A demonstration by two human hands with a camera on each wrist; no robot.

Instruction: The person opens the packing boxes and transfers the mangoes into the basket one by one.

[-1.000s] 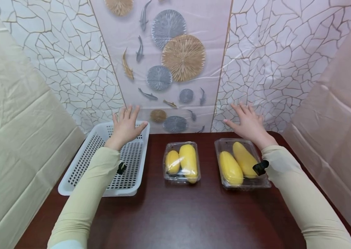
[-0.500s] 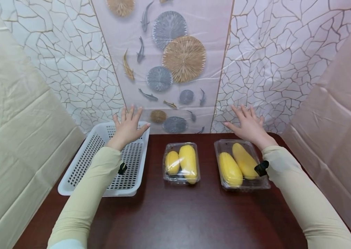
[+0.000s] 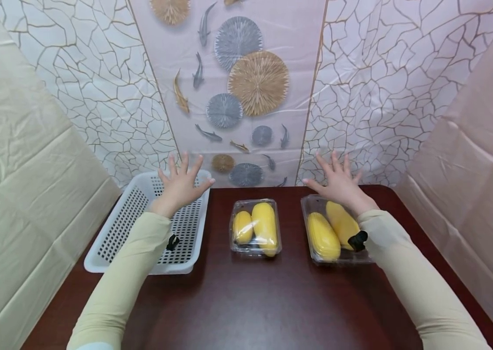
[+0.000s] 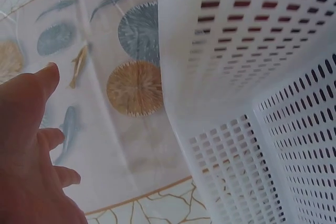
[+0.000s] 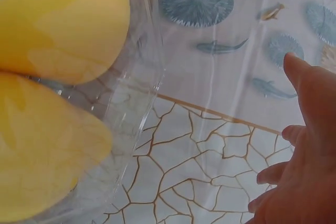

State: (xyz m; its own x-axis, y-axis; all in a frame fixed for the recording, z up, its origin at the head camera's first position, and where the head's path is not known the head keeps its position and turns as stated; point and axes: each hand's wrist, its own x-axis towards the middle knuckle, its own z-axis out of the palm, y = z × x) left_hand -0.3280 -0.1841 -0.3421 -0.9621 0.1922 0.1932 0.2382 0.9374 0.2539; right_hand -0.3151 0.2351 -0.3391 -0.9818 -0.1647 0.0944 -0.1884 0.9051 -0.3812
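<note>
In the head view my left hand point(image 3: 179, 188), its fingers spread, hovers over the white perforated plastic basket point(image 3: 181, 268) and holds nothing. The left wrist view shows that hand point(image 4: 31, 156) beside the basket wall point(image 4: 181, 66). My right hand point(image 3: 339, 185), also spread and holding nothing, is above the far edge of a clear plastic box point(image 3: 307, 226). That box contains two yellow, mango-like fruits point(image 3: 324, 238), partly covered by my wrist. In the right wrist view the hand point(image 5: 299, 166) is apart from the box point(image 5: 149, 40).
Between the hands stands a smaller clear box point(image 3: 253, 252) with two yellow fruits point(image 3: 265, 226), one long and one short. Everything sits on a dark red-brown table point(image 3: 246, 301). Patterned cloth point(image 3: 251, 87) hangs behind, and beige cloth point(image 3: 478, 136) encloses the sides.
My right hand has shifted left and slightly nearer, with its fingers spread wider. The left hand has drifted a little right. Basket and boxes stay in place.
</note>
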